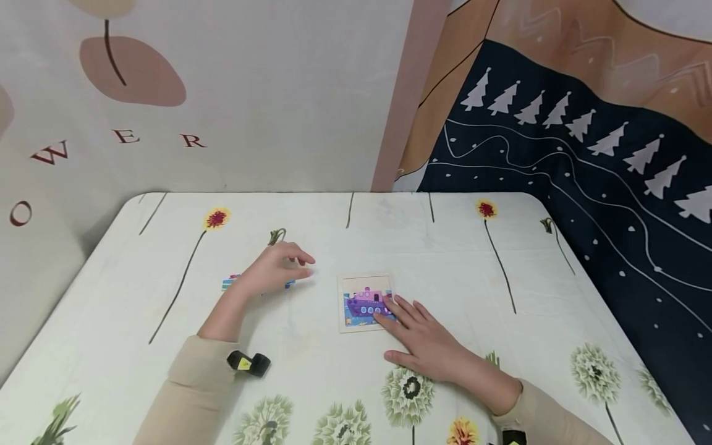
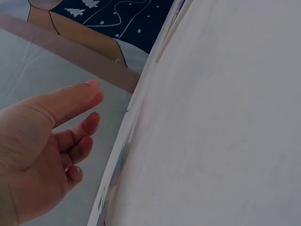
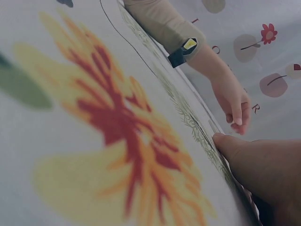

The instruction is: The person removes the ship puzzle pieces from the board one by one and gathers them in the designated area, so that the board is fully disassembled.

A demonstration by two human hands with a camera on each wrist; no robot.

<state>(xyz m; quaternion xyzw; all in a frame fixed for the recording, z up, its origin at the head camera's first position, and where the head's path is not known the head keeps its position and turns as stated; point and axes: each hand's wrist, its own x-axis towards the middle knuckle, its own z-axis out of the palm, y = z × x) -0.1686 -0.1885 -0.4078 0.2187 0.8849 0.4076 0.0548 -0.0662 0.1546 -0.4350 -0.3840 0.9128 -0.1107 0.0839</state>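
A square wooden puzzle board [image 1: 340,309] with a purple and pink ship picture [image 1: 360,308] lies flat at the table's middle. My right hand [image 1: 425,340] rests with straight, spread fingers, the fingertips over the picture's right edge. In the right wrist view only the thumb side of that hand [image 3: 263,157] shows. My left hand [image 1: 275,269] hangs above small colourful puzzle pieces [image 1: 229,283] left of the board and partly hides them. The left wrist view shows this hand [image 2: 44,146] with loosely bent fingers and nothing between thumb and fingertips.
A white cloth [image 1: 445,259] printed with flowers covers the table. Behind it hangs a pale backdrop [image 1: 289,93] with letters, and at the right a dark one [image 1: 601,179] with printed white trees. A wrist camera [image 1: 250,363] sits at my left sleeve.
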